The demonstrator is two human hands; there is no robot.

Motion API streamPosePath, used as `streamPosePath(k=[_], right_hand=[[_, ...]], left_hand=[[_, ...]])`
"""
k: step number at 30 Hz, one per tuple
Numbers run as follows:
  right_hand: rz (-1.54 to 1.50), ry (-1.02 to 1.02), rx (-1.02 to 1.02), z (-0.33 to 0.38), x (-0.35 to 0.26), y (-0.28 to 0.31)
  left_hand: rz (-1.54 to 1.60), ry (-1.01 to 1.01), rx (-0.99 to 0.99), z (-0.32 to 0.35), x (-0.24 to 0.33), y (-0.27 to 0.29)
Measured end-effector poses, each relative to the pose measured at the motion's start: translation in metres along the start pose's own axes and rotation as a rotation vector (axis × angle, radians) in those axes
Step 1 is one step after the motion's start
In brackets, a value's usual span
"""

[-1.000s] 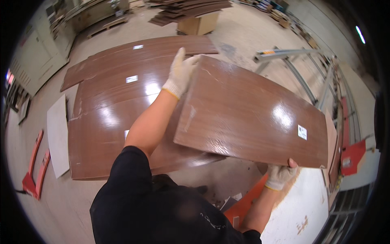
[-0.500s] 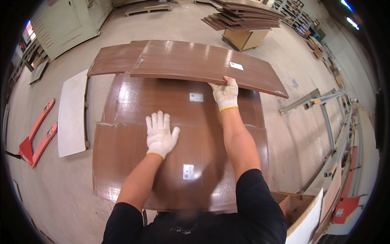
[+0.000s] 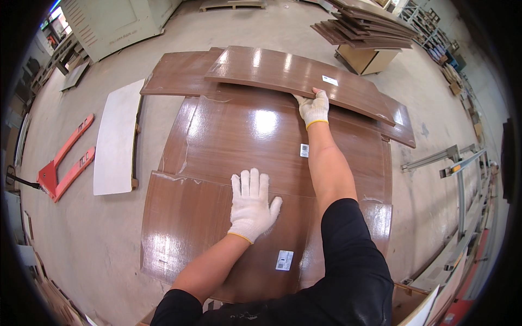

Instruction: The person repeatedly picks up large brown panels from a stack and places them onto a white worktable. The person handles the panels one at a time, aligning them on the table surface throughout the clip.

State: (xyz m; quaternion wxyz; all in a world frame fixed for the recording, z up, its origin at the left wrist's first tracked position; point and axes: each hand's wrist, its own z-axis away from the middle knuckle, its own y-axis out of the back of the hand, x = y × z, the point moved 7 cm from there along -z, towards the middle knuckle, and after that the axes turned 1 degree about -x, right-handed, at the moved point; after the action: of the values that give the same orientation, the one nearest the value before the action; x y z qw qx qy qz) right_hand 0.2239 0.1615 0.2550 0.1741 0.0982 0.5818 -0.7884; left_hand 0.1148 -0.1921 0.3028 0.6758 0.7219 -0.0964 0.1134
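My right hand [image 3: 314,107], in a white knit glove, grips the near edge of a brown wood-grain panel [image 3: 255,64], thumb on top and fingers underneath. That panel is tilted, its near edge raised above another brown panel [image 3: 403,117] that shows at its right end. My left hand [image 3: 251,205], gloved likewise, lies flat with fingers spread on the nearer brown panels, close to a seam between two of them. White labels [image 3: 284,260] are stuck on the panels, and clear film wraps their glossy surfaces.
To the left lie a white board [image 3: 115,142] and a red pallet jack [image 3: 65,157]. A stack of brown panels [image 3: 370,27] sits on a wooden base at the far right. Metal rails [image 3: 461,168] run along the right side; a large pale machine [image 3: 117,27] stands far left.
My view has shifted, so the scene sits differently in the picture. At the right, a panel now shows beneath the held one. My right hand keeps its grip; my left stays flat.
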Motion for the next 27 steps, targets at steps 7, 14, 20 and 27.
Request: streamPosePath(k=[7, 14, 20, 27], right_hand=[[0.507, -0.225, 0.101, 0.042, -0.017, 0.019], [0.983, -0.282, -0.023, 0.256, -0.104, 0.084], [1.315, -0.159, 0.204, 0.443, -0.236, 0.171], [0.802, 0.682, 0.95, 0.844, -0.503, 0.421]], left_hand=[[0.031, -0.014, 0.034, 0.0, 0.0, 0.004], [-0.082, 0.01, 0.011, 0.0, 0.0, 0.001], [-0.185, -0.025, 0.034, 0.001, -0.001, -0.013], [-0.198, -0.116, 0.005, 0.005, 0.017, -0.01]])
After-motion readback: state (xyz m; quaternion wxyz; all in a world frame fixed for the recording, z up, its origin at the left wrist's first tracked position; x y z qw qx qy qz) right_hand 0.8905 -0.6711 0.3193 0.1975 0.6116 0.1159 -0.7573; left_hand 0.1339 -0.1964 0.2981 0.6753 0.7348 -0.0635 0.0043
